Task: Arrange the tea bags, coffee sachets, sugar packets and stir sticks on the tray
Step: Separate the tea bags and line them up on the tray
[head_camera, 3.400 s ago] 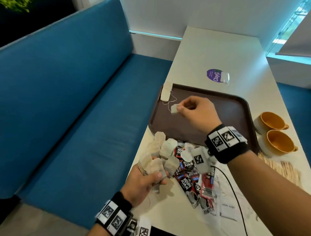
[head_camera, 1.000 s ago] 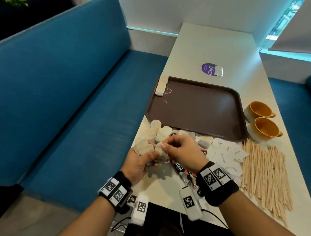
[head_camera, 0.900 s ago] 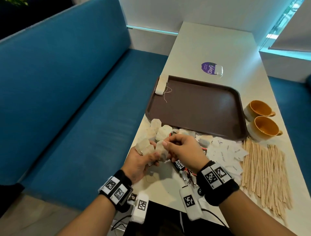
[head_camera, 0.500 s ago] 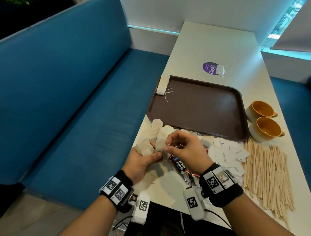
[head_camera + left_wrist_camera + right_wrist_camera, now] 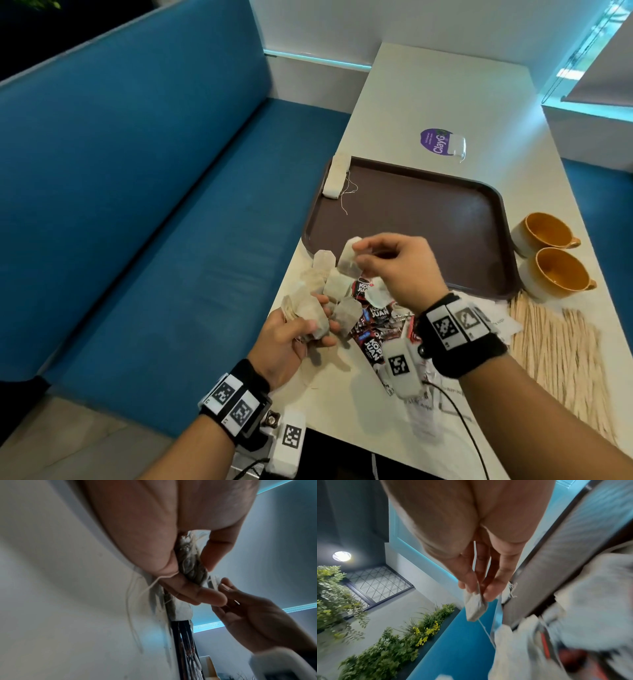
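Note:
My right hand (image 5: 363, 255) pinches one tea bag (image 5: 349, 262) by its top and holds it just above the near edge of the brown tray (image 5: 428, 219); the same tea bag (image 5: 475, 605) hangs from my fingertips in the right wrist view. My left hand (image 5: 308, 325) grips a bunch of tea bags (image 5: 308, 308) at the table's left edge, seen as a wad of tea bags (image 5: 190, 566) in the left wrist view. Tea bags (image 5: 337, 176) lie stacked in the tray's far left corner. Coffee sachets (image 5: 373, 325) lie under my hands. Sugar packets (image 5: 503, 318) and stir sticks (image 5: 561, 349) lie to the right.
Two orange cups (image 5: 551, 257) stand right of the tray. A purple label with a clear holder (image 5: 442, 144) lies beyond the tray. A blue bench (image 5: 154, 222) runs along the table's left side. A black cable (image 5: 459, 414) crosses the near table.
My right hand has pulled one tea bag out of the bunch in my left hand and lifted it toward the tray. Earlier it had laid a tea bag in the tray's far left corner.

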